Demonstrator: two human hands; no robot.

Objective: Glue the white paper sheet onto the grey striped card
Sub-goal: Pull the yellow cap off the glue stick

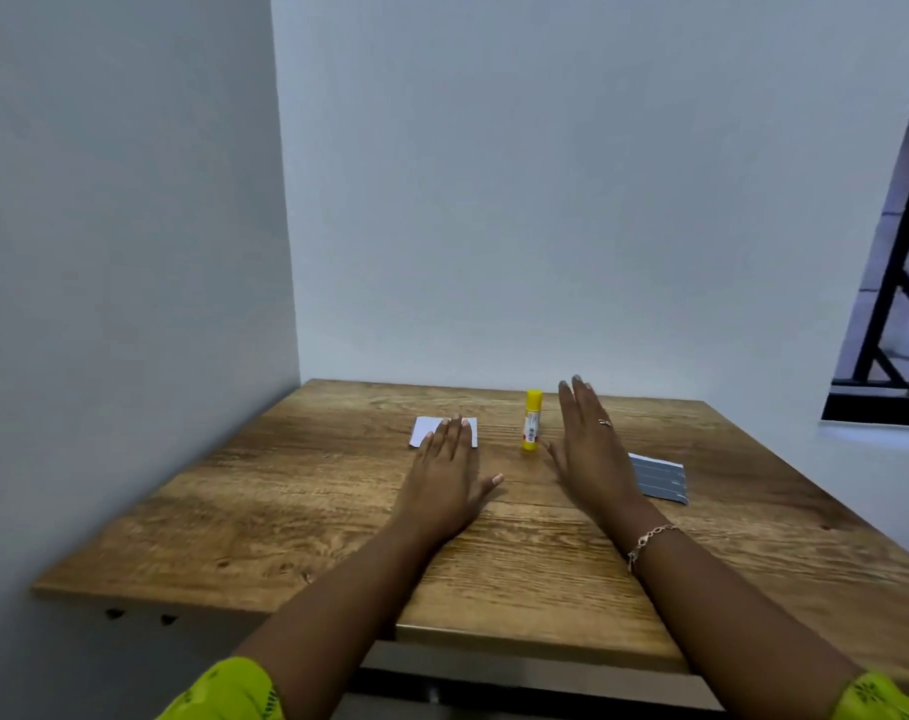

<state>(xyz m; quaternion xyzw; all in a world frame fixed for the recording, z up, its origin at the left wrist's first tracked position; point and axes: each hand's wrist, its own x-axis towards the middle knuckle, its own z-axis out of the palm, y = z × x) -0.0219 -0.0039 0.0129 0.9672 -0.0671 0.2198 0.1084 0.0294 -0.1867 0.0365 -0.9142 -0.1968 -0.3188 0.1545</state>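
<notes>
A small white paper sheet (427,429) lies on the wooden table (296,517) left of centre. My left hand (450,478) is flat and empty, with its fingertips over the sheet's near right part. A yellow glue stick (532,419) stands upright between my hands. My right hand (590,449) is held flat with fingers stretched forward, empty, just right of the glue stick. The grey striped card (660,479) lies to the right, partly hidden behind my right hand and wrist.
White walls close in the table at the left and the back. A dark-framed window (894,304) is at the far right. The table's front edge runs near my forearms.
</notes>
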